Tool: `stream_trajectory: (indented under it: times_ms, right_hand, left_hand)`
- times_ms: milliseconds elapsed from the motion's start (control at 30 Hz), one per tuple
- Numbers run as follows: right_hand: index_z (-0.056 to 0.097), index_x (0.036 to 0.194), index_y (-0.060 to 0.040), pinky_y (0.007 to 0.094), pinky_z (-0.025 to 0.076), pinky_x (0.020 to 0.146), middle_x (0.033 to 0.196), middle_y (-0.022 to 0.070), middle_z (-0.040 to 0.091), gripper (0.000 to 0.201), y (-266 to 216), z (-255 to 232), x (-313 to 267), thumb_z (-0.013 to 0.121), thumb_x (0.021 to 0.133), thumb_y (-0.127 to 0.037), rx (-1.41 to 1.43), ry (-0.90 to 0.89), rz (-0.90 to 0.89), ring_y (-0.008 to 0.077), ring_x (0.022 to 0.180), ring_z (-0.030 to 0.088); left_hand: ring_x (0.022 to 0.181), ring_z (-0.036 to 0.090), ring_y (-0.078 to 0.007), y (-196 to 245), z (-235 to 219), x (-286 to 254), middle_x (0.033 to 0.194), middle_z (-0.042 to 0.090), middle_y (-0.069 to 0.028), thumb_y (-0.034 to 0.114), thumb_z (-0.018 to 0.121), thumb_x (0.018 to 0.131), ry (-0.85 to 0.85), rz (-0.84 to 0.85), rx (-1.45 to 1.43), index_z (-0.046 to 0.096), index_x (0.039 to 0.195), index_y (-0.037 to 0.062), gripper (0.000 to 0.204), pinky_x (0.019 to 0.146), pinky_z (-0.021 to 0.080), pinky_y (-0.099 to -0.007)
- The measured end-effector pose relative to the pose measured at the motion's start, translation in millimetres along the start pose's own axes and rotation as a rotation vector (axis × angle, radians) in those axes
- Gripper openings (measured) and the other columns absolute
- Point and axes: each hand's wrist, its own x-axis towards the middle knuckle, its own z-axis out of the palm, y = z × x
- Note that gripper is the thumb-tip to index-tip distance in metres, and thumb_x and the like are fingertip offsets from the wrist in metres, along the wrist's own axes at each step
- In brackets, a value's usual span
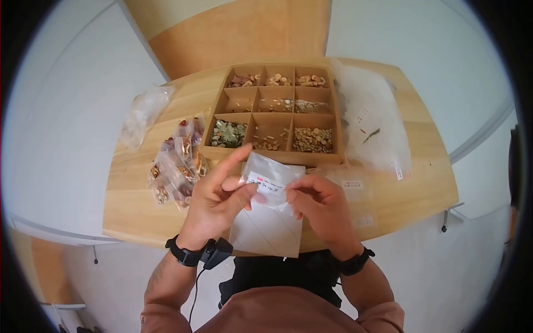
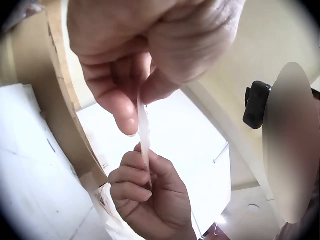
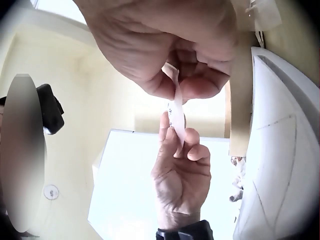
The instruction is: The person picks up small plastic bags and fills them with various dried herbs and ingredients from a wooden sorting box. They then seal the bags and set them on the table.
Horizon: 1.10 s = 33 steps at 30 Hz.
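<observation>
Both hands hold a small clear plastic bag up in front of the body, over a white board on the table. It carries a white label with a red mark and handwriting. My left hand pinches the bag's left side between thumb and fingers, its index finger pointing up past the edge. On the right side, my right hand pinches it with thumb and index finger. Seen edge-on in the left wrist view, the bag looks thin and flat between the hands.
Behind the hands stands a cardboard box divided into compartments, several holding dried slices, leaves and seeds. Filled small bags lie in a pile on the left. Large clear plastic bags lie at the far left and right.
</observation>
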Motion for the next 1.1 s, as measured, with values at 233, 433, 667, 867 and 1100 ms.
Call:
stream_trajectory:
  times_ms: [233, 433, 667, 867, 1100]
  right_hand:
    - [0.062, 0.093, -0.0036, 0.0192, 0.045, 0.06, 0.083, -0.002, 0.065, 0.008, -9, 30, 36, 0.07, 0.089, -0.005, -0.245, 0.026, -0.078, 0.002, 0.07, 0.056]
    - [0.064, 0.096, -0.0036, 0.0206, 0.048, 0.062, 0.087, 0.0007, 0.068, 0.007, -16, 46, 66, 0.067, 0.091, -0.007, -0.09, -0.077, 0.01, 0.0042, 0.073, 0.06]
    - [0.066, 0.102, -0.0027, 0.0212, 0.048, 0.064, 0.083, 0.0002, 0.068, 0.011, -13, 46, 87, 0.063, 0.094, -0.009, -0.274, -0.18, 0.061, 0.0048, 0.072, 0.059]
    - [0.066, 0.101, -0.0025, 0.0223, 0.045, 0.062, 0.08, -0.0011, 0.066, 0.014, -14, 49, 101, 0.065, 0.095, -0.015, -0.487, -0.261, -0.036, 0.0042, 0.069, 0.054]
    - [0.065, 0.098, -0.0042, 0.0203, 0.044, 0.063, 0.082, -0.0046, 0.061, 0.007, -7, 50, 114, 0.066, 0.094, -0.01, -0.269, -0.297, -0.009, 0.0008, 0.073, 0.052]
  left_hand:
    - [0.082, 0.063, -0.0068, -4, -24, 18, 0.099, 0.071, -0.0044, -0.003, 0.062, 0.095, -0.007, -0.044, -0.078, 0.058, 0.127, 0.0008, 0.033, 0.068, 0.051, -0.023]
    - [0.082, 0.063, -0.0074, -11, -45, 28, 0.097, 0.069, -0.0036, 0.004, 0.061, 0.097, 0.02, -0.087, -0.137, 0.063, 0.116, -0.0009, 0.02, 0.07, 0.054, -0.0249]
    - [0.078, 0.061, -0.0065, -26, -60, 32, 0.095, 0.068, -0.0027, 0.01, 0.064, 0.097, 0.039, -0.085, -0.084, 0.066, 0.111, 0.0003, 0.017, 0.065, 0.051, -0.023]
    - [0.072, 0.06, -0.0057, -41, -67, 35, 0.088, 0.066, -0.0019, 0.008, 0.066, 0.095, 0.147, -0.032, 0.034, 0.069, 0.103, 0.0018, 0.01, 0.06, 0.047, -0.0212]
    - [0.071, 0.06, -0.0064, -44, -69, 34, 0.084, 0.064, -0.002, 0.007, 0.066, 0.095, 0.154, -0.039, -0.075, 0.069, 0.1, 0.001, 0.008, 0.061, 0.047, -0.0221]
